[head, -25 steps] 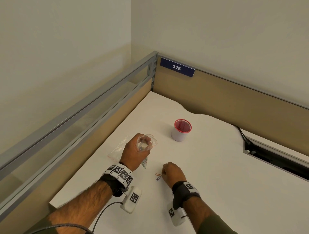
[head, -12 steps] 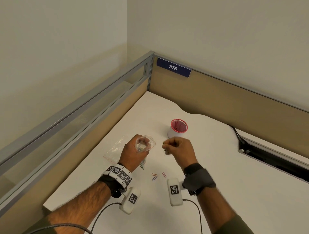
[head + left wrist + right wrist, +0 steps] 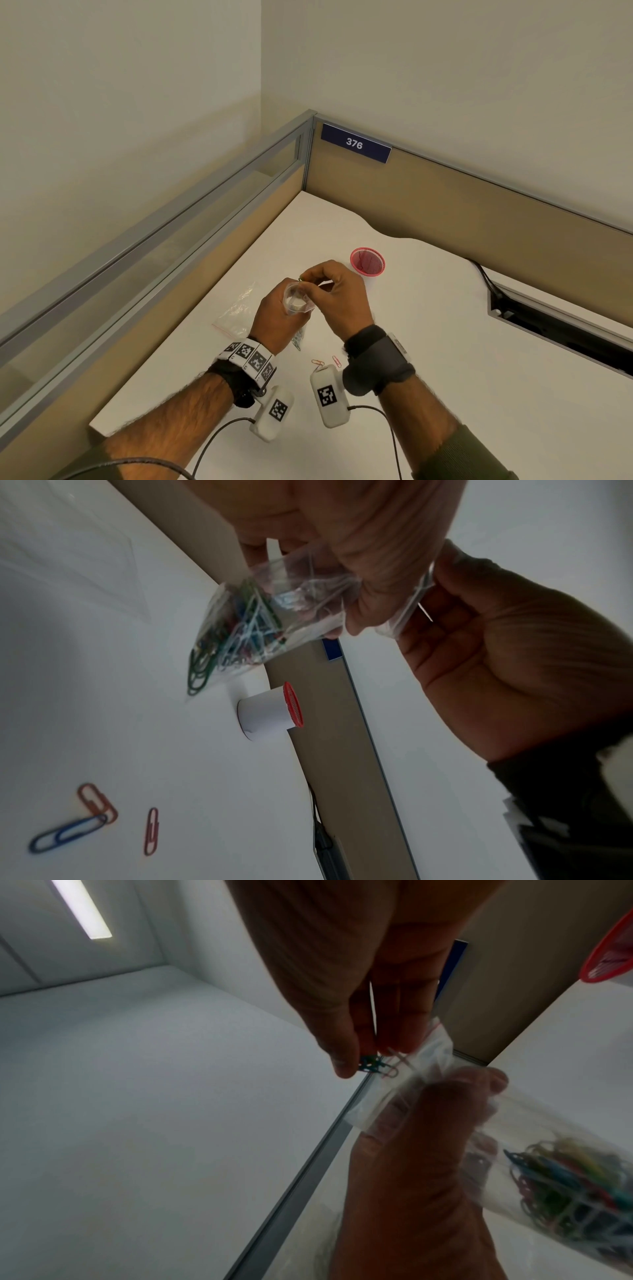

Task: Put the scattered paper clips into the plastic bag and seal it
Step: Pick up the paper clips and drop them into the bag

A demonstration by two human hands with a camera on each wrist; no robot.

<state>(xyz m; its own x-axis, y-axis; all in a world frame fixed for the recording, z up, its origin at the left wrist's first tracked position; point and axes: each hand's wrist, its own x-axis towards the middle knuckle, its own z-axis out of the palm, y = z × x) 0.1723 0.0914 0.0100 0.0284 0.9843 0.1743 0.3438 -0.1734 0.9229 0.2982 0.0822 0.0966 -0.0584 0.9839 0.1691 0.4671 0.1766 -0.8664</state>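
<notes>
White desk (image 3: 445,342) is carrying three loose paper clips (image 3: 92,815) below my wrists. My left hand (image 3: 279,317) is gripping the plastic bag (image 3: 260,615) open-mouthed, while my right hand (image 3: 337,298) is pinching clips (image 3: 479,1066) at its rim.

Head view bright and sharp; both wrist views dim, soft-edged, backlit by a ceiling light (image 3: 82,909).

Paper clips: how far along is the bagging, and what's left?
Done: a colourful pile of clips already sits in the plastic bag, which the left hand holds open. In hand: the right hand pinches a few clips at the bag's mouth. Left: three loose clips on the desk, then sealing.
</notes>
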